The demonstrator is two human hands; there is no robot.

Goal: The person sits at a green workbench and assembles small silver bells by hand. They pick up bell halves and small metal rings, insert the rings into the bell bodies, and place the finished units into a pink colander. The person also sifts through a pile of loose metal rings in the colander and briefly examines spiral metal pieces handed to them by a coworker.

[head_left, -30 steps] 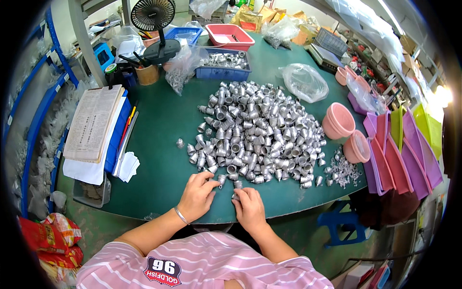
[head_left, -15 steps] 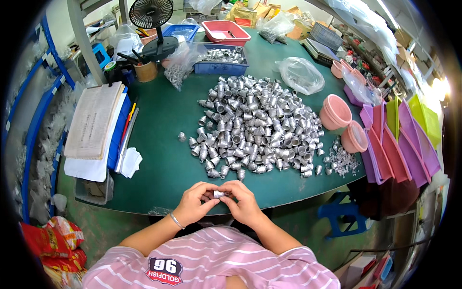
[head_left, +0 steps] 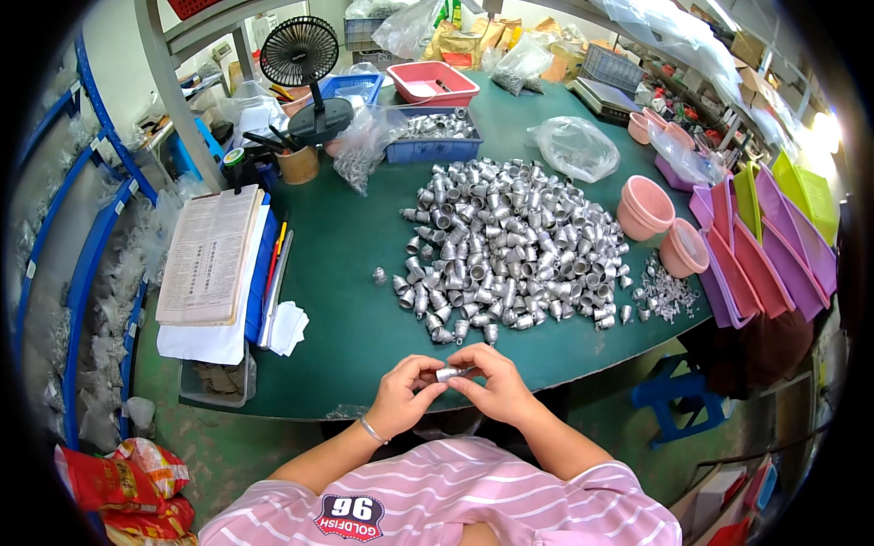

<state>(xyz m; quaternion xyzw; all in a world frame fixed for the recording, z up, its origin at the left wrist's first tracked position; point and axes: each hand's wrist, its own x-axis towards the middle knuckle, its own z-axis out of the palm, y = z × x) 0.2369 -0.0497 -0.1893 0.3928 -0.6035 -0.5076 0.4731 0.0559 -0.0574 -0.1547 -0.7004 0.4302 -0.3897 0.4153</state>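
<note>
Whereas a second ago the left hand point(head_left: 401, 397) and the right hand point(head_left: 500, 386) worked apart at the front of the pile, they now meet above the near edge of the counter point(head_left: 337, 300), with one small silver metal piece point(head_left: 446, 374) pinched between them. Both hands are nearly closed, thumbs and fingertips drawn in on the piece, which lies roughly sideways; the fingers cover part of it, its right end most of all. Half a second ago the hands had already come together this way, and the hold looks much the same now

Because the view has swung a little, everything sits farther right than in the previous frame, yet the layout on the counter matches. The large pile of silver metal pieces point(head_left: 510, 246) lies just beyond the hands, with two of its pieces standing out at the front edge as before. One stray piece point(head_left: 380, 275) remains apart on the left. To the right of the pile are two pink tubs point(head_left: 645, 207) and a scatter of small metal bits point(head_left: 667, 289), and behind it the clear plastic bag point(head_left: 576, 148) and a blue tray point(head_left: 432, 150) of metal parts keep their places
</note>
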